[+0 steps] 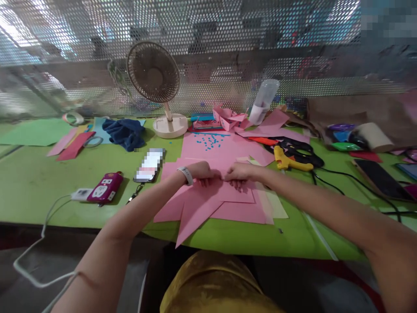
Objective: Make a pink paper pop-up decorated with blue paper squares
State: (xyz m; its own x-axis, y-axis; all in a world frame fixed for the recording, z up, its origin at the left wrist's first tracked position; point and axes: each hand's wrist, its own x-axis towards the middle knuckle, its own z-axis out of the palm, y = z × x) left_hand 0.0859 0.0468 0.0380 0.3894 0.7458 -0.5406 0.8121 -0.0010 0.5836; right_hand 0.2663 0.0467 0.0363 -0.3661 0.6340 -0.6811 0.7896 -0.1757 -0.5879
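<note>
Several overlapping sheets of pink paper [195, 204] lie at the table's front, one with a pointed corner past the edge. My left hand [204, 172], a white band on its wrist, is closed on the top pink paper with fingers curled. Close beside it, my right hand [240, 174] pinches the same paper, thumb and forefinger toward the left hand. Whether the paper is folded between the fingertips is hidden. Behind both hands, another pink sheet [192, 150] carries scattered small blue dots [210, 141]. Pale yellow paper [276, 206] shows under the stack's right side.
A fan [153, 74] stands at the back before a perforated metal screen. Left are a phone [150, 165], a purple power bank [106, 187] with a white cable, and a blue cloth [125, 132]. Right lie a yellow glue gun [289, 161], black cables, a dark phone [381, 178] and a leaning bottle [263, 102].
</note>
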